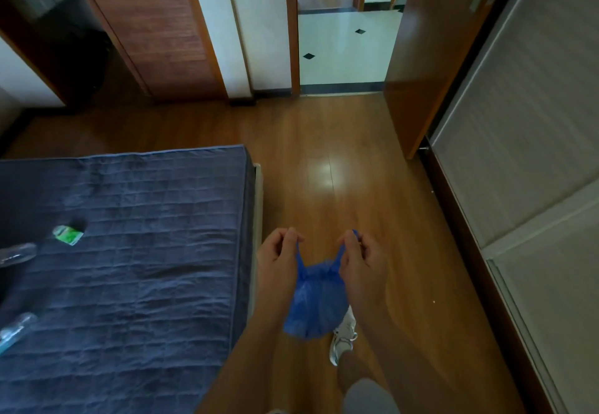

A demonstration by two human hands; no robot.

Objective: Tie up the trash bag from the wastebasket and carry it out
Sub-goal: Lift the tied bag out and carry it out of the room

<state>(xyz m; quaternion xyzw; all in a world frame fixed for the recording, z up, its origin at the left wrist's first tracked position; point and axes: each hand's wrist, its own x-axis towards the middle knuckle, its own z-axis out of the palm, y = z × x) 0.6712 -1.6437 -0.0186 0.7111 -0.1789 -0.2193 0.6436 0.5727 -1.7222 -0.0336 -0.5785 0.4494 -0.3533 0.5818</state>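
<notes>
A blue plastic trash bag [316,303] hangs in front of me above the wooden floor, gathered at its top. My left hand [278,256] pinches the bag's left handle between thumb and fingers. My right hand [359,258] pinches the right handle, whose blue tip sticks up past the fingers. The two handles are pulled apart, with the bag's bulging body between my forearms. No wastebasket is in view.
A bed with a dark blue quilt [129,267] fills the left, with a green packet [68,234] and plastic bottles [16,253] on it. An open wooden door [418,66] leads to a white tiled hallway [343,50]. Pale wardrobe panels [525,160] line the right. My white shoe [343,337] is below the bag.
</notes>
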